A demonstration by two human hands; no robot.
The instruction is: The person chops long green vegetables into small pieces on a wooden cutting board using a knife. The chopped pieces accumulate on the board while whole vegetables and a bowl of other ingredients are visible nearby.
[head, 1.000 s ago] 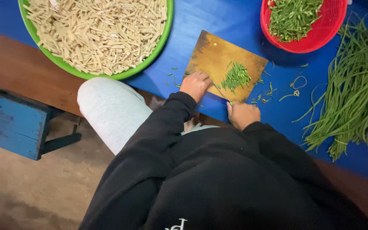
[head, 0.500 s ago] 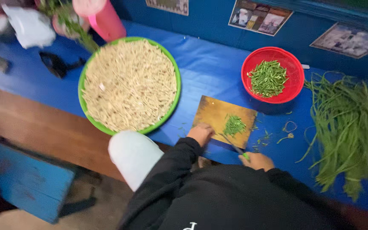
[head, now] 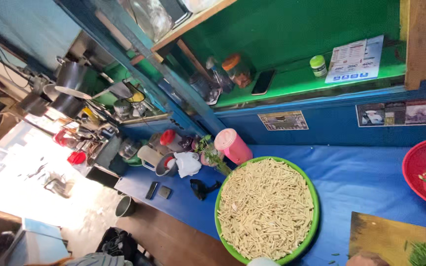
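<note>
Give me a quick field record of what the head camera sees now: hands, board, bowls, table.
hands: barely in view; a sliver of one hand at the bottom edge by the board, side unclear
cutting board: wooden, bottom right, chopped greens on it
green bowl: full of pale cut sticks
red bowl: right edge, holds cut greens
pink jug: behind the green bowl
table: blue cover

A blue-covered table [head: 366,182] is running across the lower right of the frame, backing onto a blue wall [head: 331,125] with a green shelf [head: 301,81] above it. Bright daylight [head: 35,167] is flooding in at the left, washing out the brown floor [head: 173,239]. Pots [head: 70,79] are hanging at upper left.
</note>
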